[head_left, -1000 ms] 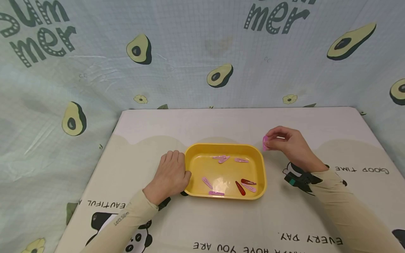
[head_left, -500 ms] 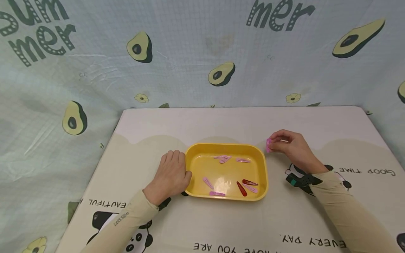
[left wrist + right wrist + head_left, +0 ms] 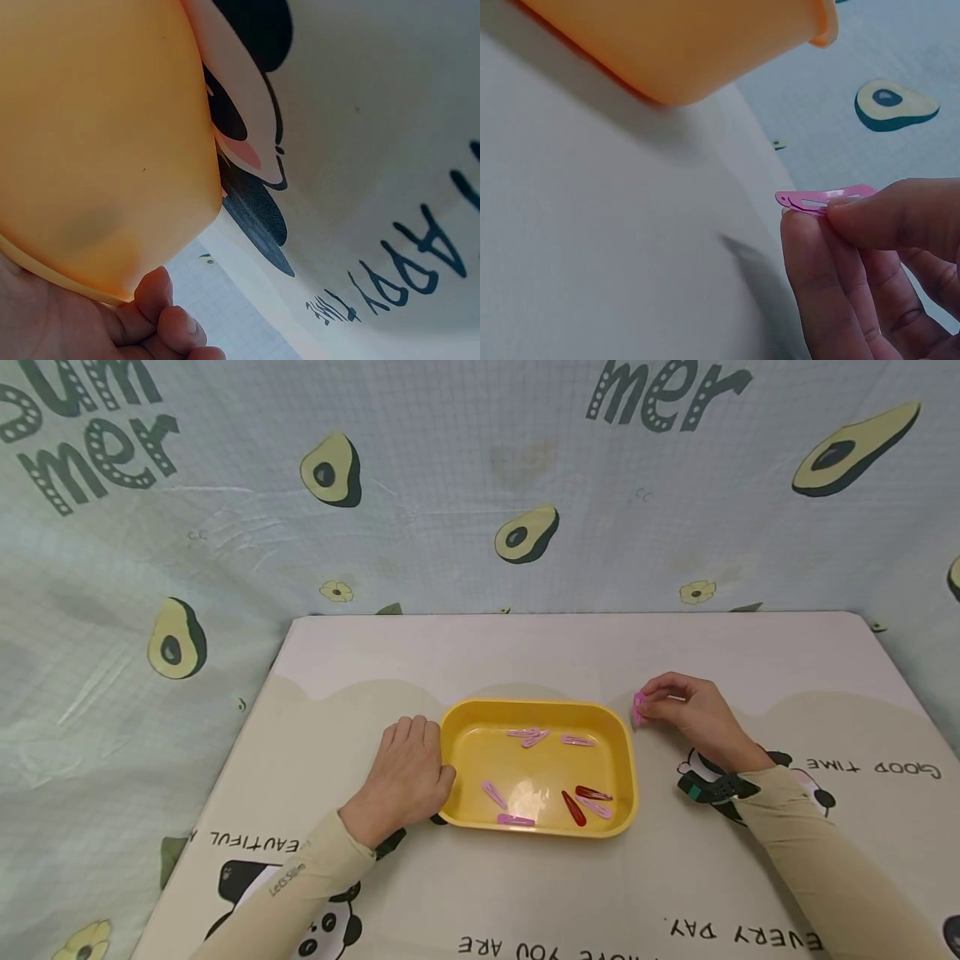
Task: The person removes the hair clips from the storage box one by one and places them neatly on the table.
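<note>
My left hand (image 3: 405,768) grips the left end of a yellow tray (image 3: 628,760), its thumb at the rim. In the left wrist view its fingers (image 3: 154,296) curl below the rim. To the right of the tray, my right hand (image 3: 693,714) pinches a pink snap hair clip (image 3: 825,199) between thumb and fingertips, above the table. Inside the tray lie several pink hair clips (image 3: 577,741), some at the back and some at the front. Two dark red hair clips (image 3: 573,808) lie at the front right, beside a pink one (image 3: 595,807).
The tray stands on a table covered with a pale printed cloth (image 3: 712,877) with panda figures and lettering. A hanging curtain (image 3: 420,468) with avocado prints rises behind the table and along its left side.
My right hand has moved slightly down and right in the head view, still pinching the pink hair clip. The left hand keeps its place on the tray.
</note>
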`<state>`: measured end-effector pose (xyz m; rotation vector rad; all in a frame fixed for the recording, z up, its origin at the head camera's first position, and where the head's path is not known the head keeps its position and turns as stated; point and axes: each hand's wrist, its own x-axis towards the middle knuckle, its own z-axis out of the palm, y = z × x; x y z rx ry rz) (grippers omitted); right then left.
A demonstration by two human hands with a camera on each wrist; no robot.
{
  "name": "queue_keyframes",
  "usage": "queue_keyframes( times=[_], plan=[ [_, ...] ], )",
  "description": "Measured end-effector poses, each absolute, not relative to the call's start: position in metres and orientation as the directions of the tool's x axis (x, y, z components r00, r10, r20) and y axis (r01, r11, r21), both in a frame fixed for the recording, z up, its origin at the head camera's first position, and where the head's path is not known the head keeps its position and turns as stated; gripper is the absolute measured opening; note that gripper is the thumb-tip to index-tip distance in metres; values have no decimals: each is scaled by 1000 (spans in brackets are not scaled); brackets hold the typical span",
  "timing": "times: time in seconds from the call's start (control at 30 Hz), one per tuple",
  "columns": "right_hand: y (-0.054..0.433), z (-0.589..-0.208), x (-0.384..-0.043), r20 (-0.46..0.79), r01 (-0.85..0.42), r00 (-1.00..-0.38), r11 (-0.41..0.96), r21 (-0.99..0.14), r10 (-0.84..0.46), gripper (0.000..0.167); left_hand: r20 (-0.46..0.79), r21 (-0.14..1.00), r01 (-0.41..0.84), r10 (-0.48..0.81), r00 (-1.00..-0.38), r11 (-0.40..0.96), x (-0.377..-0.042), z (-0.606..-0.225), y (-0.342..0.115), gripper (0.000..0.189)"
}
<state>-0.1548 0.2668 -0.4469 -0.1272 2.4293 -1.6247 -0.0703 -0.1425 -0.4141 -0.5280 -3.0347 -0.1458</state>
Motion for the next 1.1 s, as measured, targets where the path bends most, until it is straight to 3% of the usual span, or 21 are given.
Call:
queue_keyframes(
  times=[0.5, 1.1],
  plan=[
    [265, -452, -158, -163, 68, -967, 420, -905, -194, 34, 79, 85, 343, 337, -938, 935, -70, -414, -143, 19],
    [262, -446, -158, -138, 8, -978, 636, -772, -155, 33, 89, 80, 347, 340, -936, 934, -71, -414, -143, 19]
  ],
)
